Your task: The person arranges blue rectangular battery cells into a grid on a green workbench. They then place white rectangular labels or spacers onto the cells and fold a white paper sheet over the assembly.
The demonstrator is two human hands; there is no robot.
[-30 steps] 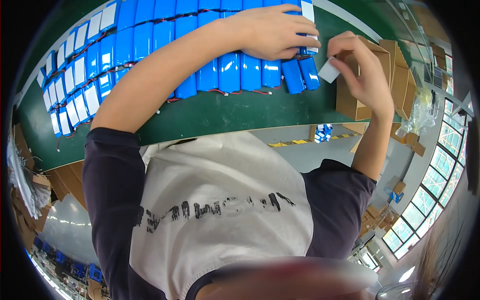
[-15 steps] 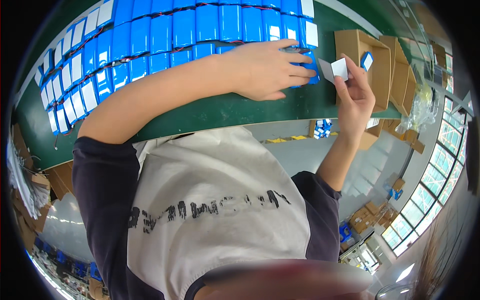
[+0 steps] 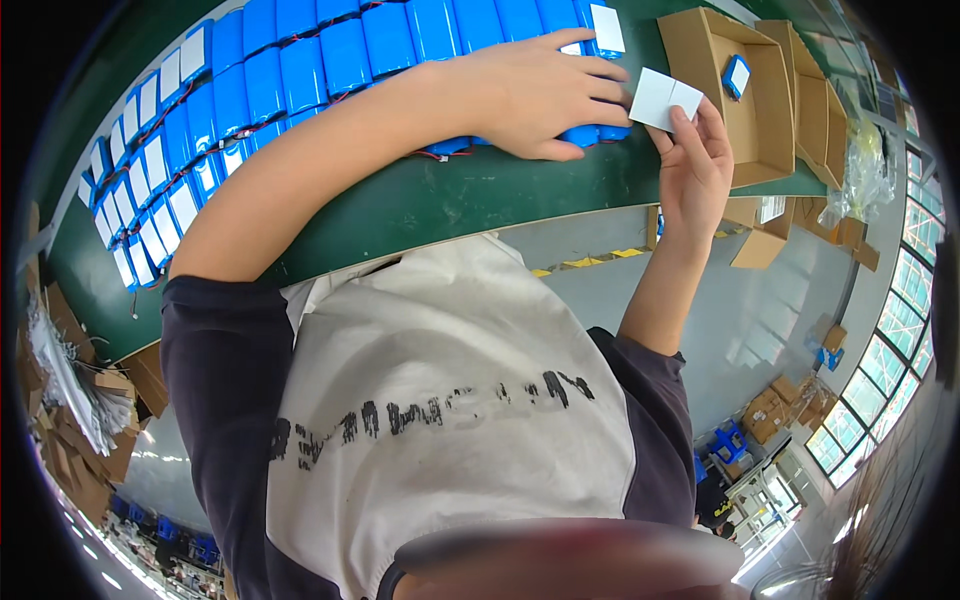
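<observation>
Rows of blue shrink-wrapped battery packs [image 3: 345, 55] with thin red and black wires lie on the green table. Some at the left and right ends have white patches on top. My left hand [image 3: 555, 98] lies palm down over the right end of the rows, fingers stretched and spread, hiding the packs beneath. Just right of its fingertips, my right hand [image 3: 697, 150] pinches a thin white card-like piece [image 3: 660, 98] between thumb and fingers. A line runs across the piece; whether it is one sheet or two overlapping ones, I cannot tell.
An open cardboard box [image 3: 765, 130] stands at the table's right end with one blue pack [image 3: 736, 76] inside. Beside it are another cardboard box [image 3: 820, 110] and crumpled clear plastic [image 3: 862, 170]. The green table's near edge [image 3: 450, 225] runs close to my body.
The white piece has turned flatter and come nearer to my left hand's fingertips. My left hand's fingers have straightened over the packs. The whole view has shifted slightly.
</observation>
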